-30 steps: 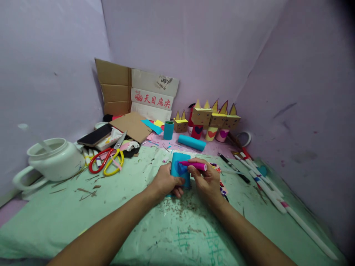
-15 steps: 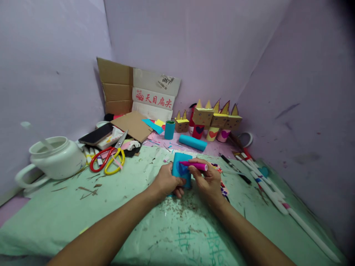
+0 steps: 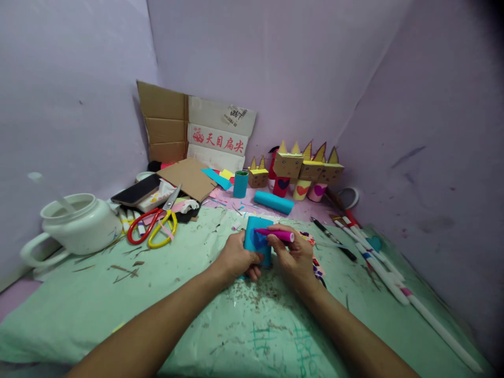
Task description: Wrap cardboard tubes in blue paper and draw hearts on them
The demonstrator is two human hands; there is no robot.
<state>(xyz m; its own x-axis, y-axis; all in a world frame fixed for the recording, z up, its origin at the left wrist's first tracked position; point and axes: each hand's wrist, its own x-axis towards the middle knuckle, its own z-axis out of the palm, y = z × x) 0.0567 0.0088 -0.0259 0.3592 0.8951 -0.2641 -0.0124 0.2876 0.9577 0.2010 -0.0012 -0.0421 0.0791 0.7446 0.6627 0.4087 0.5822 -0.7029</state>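
Observation:
My left hand (image 3: 238, 255) is closed round the lower left side of a blue paper tube (image 3: 259, 223), holding it upright above the green cloth. A darker blue heart shape (image 3: 258, 241) shows on the tube's front. In my right hand (image 3: 295, 257), pinched between thumb and fingers, is a magenta marker (image 3: 280, 234). Its tip points left and meets the tube around the heart; whether it touches the paper, I cannot tell. Part of the tube's right edge is hidden behind my right fingers.
Red-and-yellow scissors (image 3: 157, 223), a phone (image 3: 136, 190) and a white pot (image 3: 81, 226) are at left. Behind stand a blue tube (image 3: 240, 185), a lying blue roll (image 3: 273, 202) and several eared cardboard figures (image 3: 289, 165). Several markers (image 3: 381, 273) lie at right, beside a black pen (image 3: 334, 239).
Almost nothing differs. The magenta marker and my right fingers have shifted very slightly; my left hand and the blue tube stay in place.

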